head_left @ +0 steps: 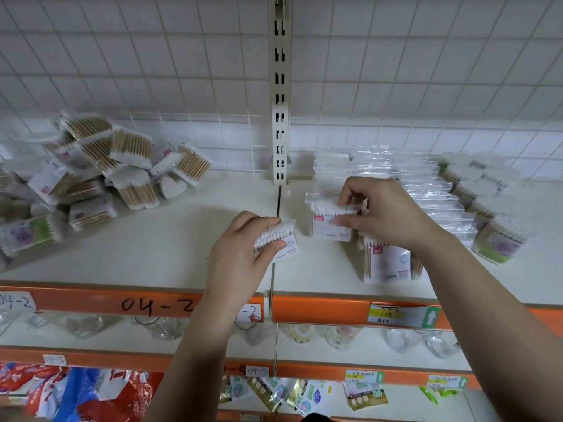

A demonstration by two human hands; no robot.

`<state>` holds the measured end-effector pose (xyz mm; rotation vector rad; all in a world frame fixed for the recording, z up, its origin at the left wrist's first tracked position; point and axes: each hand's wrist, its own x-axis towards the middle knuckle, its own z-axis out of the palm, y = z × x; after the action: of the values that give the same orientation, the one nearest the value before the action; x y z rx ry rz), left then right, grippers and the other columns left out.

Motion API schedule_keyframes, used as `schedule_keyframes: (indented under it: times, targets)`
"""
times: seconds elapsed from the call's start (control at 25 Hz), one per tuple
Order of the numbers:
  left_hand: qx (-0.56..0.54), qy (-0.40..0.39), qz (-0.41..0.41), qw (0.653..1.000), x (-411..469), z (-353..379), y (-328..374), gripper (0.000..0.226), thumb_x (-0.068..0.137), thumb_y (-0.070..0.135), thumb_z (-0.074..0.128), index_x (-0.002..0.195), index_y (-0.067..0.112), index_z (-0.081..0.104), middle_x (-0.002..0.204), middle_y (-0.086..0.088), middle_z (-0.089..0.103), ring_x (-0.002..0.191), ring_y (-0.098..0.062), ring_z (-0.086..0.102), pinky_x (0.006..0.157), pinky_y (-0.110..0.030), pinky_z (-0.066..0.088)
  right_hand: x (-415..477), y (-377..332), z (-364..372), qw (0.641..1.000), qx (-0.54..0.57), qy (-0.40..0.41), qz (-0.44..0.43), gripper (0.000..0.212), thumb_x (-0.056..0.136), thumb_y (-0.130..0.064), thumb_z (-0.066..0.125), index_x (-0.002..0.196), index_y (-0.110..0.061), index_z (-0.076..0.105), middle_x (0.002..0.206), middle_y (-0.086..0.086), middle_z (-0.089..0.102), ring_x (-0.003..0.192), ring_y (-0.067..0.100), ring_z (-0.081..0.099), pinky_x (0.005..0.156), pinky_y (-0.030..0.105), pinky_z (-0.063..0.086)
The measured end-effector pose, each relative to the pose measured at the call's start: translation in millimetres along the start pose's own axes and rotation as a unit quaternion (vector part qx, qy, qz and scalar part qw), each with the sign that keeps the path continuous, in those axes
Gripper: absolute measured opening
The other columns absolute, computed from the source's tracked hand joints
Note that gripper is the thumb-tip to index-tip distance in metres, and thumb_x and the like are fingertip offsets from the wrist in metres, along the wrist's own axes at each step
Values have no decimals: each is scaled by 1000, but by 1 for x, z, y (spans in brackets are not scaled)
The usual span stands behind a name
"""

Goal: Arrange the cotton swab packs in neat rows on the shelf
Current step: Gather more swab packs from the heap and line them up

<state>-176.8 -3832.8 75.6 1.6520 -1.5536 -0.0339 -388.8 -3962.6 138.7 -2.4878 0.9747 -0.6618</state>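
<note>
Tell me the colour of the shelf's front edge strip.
Orange; the front edge strip shows best in the head view.

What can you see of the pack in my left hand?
The pack is a clear plastic bag of cotton swabs, white tips in a row on top, a white label below. The left hand grips it, fingers over the tips, thumb on the label. It is tilted over the shelf, apart from the other pack in the right hand.
</note>
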Motion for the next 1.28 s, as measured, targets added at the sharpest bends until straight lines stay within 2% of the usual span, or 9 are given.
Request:
schedule_keyframes:
  times: [0.12, 0.28, 0.44, 0.52, 0.8, 0.92, 1.04, 1.16, 1.28]
  targets:
    - [0, 2, -1, 1000, 1, -2, 2, 34, 85, 40, 59, 113, 23, 66, 104, 10, 59, 90, -7, 58, 76, -30, 52, 1, 5, 0, 999, -41, -35, 9, 28, 67, -21, 85, 75, -20, 58, 76, -7, 62, 76, 14, 59, 64, 19, 42]
    - [-13, 8, 0, 1000, 3, -3, 6, 30, 84, 33, 68, 112, 22, 66, 104, 10, 61, 92, -7, 58, 78, -31, 52, 1, 8, 1, 995, -92, -37, -6, 26, 67, -27, 84, 73, -20, 59, 72, -5, 60, 73, 17, 57, 61, 24, 40]
    - [-70, 3, -28, 997, 5, -3, 14, 25, 78, 26, 77, 99, 23, 64, 96, 15, 64, 90, -2, 60, 74, -30, 53, 6, 14, 8, 988, -152, 28, -15, 11, 72, -23, 76, 78, -17, 70, 83, 1, 64, 86, 25, 55, 77, 39, 46]
    - [-98, -4, -38, 994, 8, -2, 18, 25, 75, 24, 79, 96, 21, 65, 94, 17, 66, 89, 1, 60, 73, -25, 52, 8, 17, 13, 986, -163, 41, 3, 8, 73, -22, 74, 79, -18, 72, 88, 1, 63, 89, 27, 55, 79, 42, 48]
    - [-120, -48, -40, 991, 21, 10, 33, 24, 75, 26, 80, 96, 23, 68, 90, 16, 69, 82, -1, 62, 67, -21, 49, -7, 20, -2, 990, -85, 110, -5, 10, 82, -18, 68, 91, -14, 71, 101, 2, 58, 94, 25, 55, 80, 33, 46]
    - [-128, -72, -35, 989, 28, 20, 41, 23, 78, 26, 77, 100, 20, 70, 89, 12, 70, 79, -8, 64, 69, -27, 50, -15, 23, -10, 990, -78, 115, -6, 8, 83, -18, 67, 90, -14, 70, 98, 0, 59, 93, 24, 56, 82, 32, 45]
    - [-136, -77, -32, 987, 31, 30, 48, 22, 78, 23, 77, 99, 20, 70, 87, 11, 69, 72, -6, 62, 65, -24, 47, -23, 29, -14, 991, -66, 114, -2, 7, 83, -18, 68, 89, -16, 70, 95, -2, 59, 93, 22, 56, 81, 30, 44]
    - [-112, -92, -17, 989, 29, 40, 50, 30, 74, 21, 81, 102, 19, 69, 97, 10, 68, 70, 1, 58, 67, -15, 45, -29, 33, -18, 991, -60, 119, -1, 6, 83, -19, 68, 88, -17, 70, 94, -5, 58, 93, 20, 56, 79, 29, 44]
    - [-106, -91, -1, 990, 27, 46, 49, 34, 72, 17, 82, 103, 15, 70, 104, 8, 59, 77, -5, 60, 70, -21, 52, -33, 36, -20, 991, -58, 120, -4, 7, 83, -19, 66, 87, -16, 70, 93, -5, 57, 93, 21, 56, 80, 32, 46]
